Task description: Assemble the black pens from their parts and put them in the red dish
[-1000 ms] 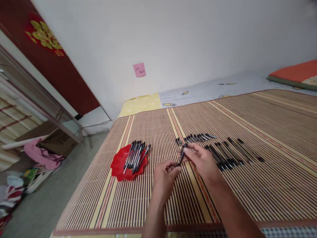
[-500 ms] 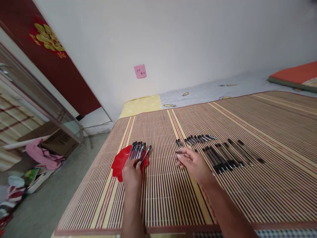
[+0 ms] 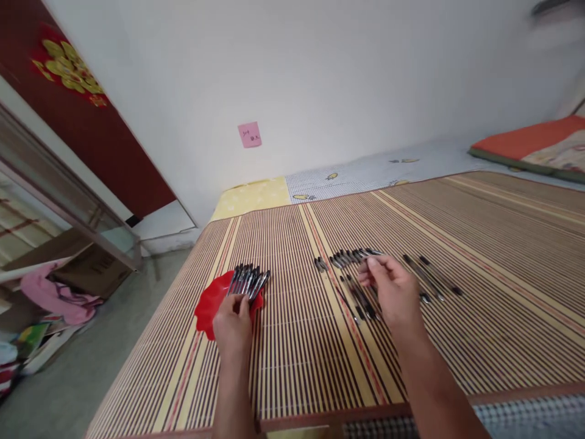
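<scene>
My left hand (image 3: 233, 323) is at the near edge of a red plate (image 3: 205, 308). Its fingers are curled onto the lower ends of several black pens (image 3: 249, 280) lying side by side on the plate. My right hand (image 3: 393, 294) hovers over a row of pens (image 3: 359, 300) laid out on the striped bamboo mat (image 3: 292, 347). Its fingertips are pinched together beside a line of small dark pen parts (image 3: 348, 256). What the pinch holds is hidden. More pens (image 3: 434, 281) lie to the right of that hand.
A pair of small dark pieces (image 3: 320, 264) lies left of the line. The mat covers a bed against a white wall with a pink note (image 3: 249, 134). An orange cushion (image 3: 525, 141) sits far right. The floor and clutter (image 3: 55, 292) are on the left.
A second ago both hands held one pen together at the middle. My left hand then carried it left to the red plate, and my right hand moved right over the row of pens.
</scene>
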Demonstrator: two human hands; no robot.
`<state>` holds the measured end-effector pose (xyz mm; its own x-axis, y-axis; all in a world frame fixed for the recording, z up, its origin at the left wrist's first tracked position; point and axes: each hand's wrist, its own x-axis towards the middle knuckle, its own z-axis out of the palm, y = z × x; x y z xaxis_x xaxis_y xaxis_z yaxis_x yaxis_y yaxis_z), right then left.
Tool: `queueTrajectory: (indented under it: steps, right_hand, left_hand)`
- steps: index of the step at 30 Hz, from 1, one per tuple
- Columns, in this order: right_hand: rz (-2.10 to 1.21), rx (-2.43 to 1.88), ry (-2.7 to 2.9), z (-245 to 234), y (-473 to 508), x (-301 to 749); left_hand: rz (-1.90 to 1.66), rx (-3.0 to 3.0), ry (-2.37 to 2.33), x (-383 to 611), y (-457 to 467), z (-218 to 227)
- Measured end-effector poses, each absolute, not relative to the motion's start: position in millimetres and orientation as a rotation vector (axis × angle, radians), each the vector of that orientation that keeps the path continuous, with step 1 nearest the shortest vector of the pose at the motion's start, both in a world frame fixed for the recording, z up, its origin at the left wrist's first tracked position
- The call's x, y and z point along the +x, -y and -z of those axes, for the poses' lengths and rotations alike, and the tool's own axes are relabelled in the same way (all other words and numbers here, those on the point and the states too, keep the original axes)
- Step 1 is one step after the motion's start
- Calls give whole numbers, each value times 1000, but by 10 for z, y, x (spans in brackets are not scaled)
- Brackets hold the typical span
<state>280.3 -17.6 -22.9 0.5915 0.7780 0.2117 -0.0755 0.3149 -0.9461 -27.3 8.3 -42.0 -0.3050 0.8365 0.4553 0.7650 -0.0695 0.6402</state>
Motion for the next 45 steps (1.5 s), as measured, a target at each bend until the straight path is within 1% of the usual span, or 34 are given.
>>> queueTrajectory:
  steps: [3, 6, 11, 13, 16, 21, 30, 37, 43, 45]
  right_hand:
    - [-585, -1043, 640, 172, 217, 2898]
    - [-588, -1024, 621, 161, 235, 2968]
    - [-674, -1228, 836, 272, 183, 3047]
    - [-731, -1321, 947, 319, 162, 3056]
    - [-730, -1511, 1184, 354, 166, 3039]
    - [-534, -2012, 1722, 363, 206, 2911]
    - [-508, -2248, 1801, 446, 142, 2648]
    - [-538, -2169, 1775, 468, 161, 2607]
    - [-622, -1850, 1749, 496, 157, 2539]
    - [-708, -1703, 1707, 506, 153, 2532]
  left_hand:
    - [-1440, 1726, -2017, -145, -37, 347]
    - [-1476, 1677, -1908, 80, 30, 281]
    - [-1375, 1586, -1484, 447, 90, 312]
    - [-1318, 1568, -1392, 514, 85, 366]
    - [-1267, 1549, -1357, 530, 70, 433]
    - [-1229, 1511, -1336, 494, 53, 472]
    - [-1189, 1509, -1327, 479, 40, 506]
    - [-1158, 1493, -1291, 527, 61, 504]
    - [-1097, 1477, -1189, 647, 95, 491]
    - [-1087, 1418, -1159, 681, 104, 482]
